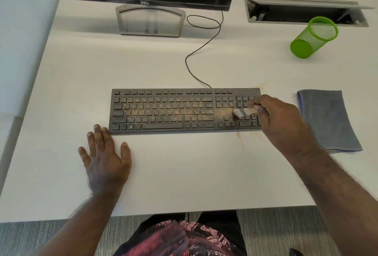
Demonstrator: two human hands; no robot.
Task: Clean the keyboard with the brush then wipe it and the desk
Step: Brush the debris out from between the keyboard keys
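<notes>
Black keyboard (pixel 163 110) lies mid-desk (pixel 184 174), long axis left-right, dusted with yellow crumbs mostly left of brush (pixel 242 112). Right hand (pixel 280 120) pinches brush over numpad end, bristles pointing left. Left hand (pixel 104 153) flat on desk, touching keyboard's near-left corner. Cloth (pixel 327 120) just right.

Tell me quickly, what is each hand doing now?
Left hand: open, flat on the desk beside the keyboard.
Right hand: holding the brush over the keyboard.
</notes>
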